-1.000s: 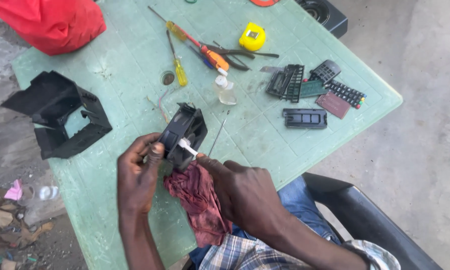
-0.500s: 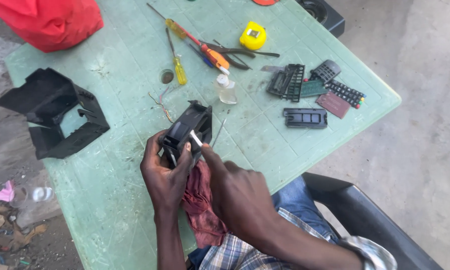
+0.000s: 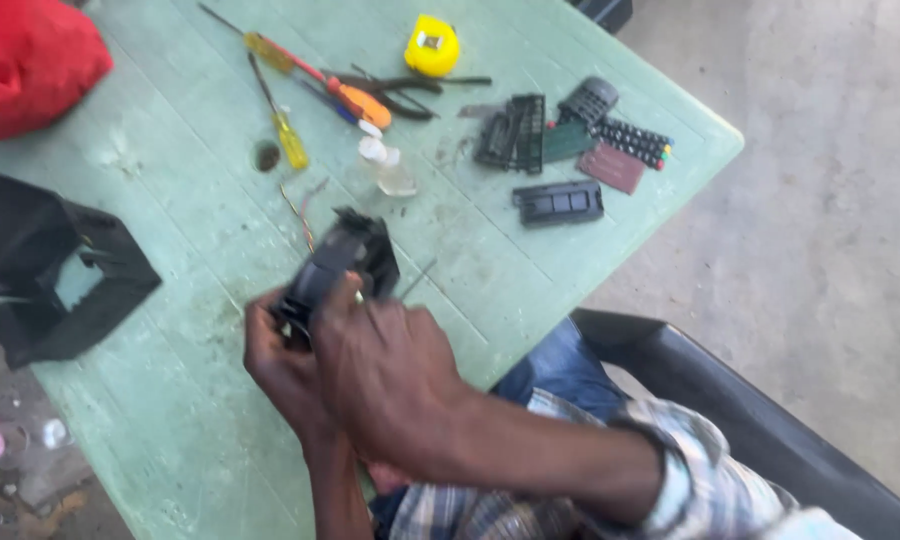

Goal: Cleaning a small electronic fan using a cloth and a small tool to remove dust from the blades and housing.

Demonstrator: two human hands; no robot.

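Note:
A black square fan (image 3: 342, 262) is held tilted above the green plastic table (image 3: 170, 330), blurred by motion. My left hand (image 3: 275, 365) grips its lower left side from below. My right hand (image 3: 385, 380) lies over the fan's front and hides whatever it holds; a small pale tip (image 3: 358, 296) peeks out beside its fingers. Thin coloured wires (image 3: 300, 215) trail from the fan across the table. A thin metal rod (image 3: 417, 278) lies just right of the fan.
A black plastic housing (image 3: 45, 270) lies at the left, a red bag (image 3: 25, 60) at the far left corner. Screwdrivers (image 3: 310, 80), pliers, a small clear bottle (image 3: 390, 170), a yellow tape measure (image 3: 432, 46) and remote control parts (image 3: 570, 145) lie at the back. A black chair (image 3: 730, 420) stands at the right.
The view has swung right and blurred. My right hand has moved over the fan's front, covering the white stick and the red cloth. The fan has turned more edge-on.

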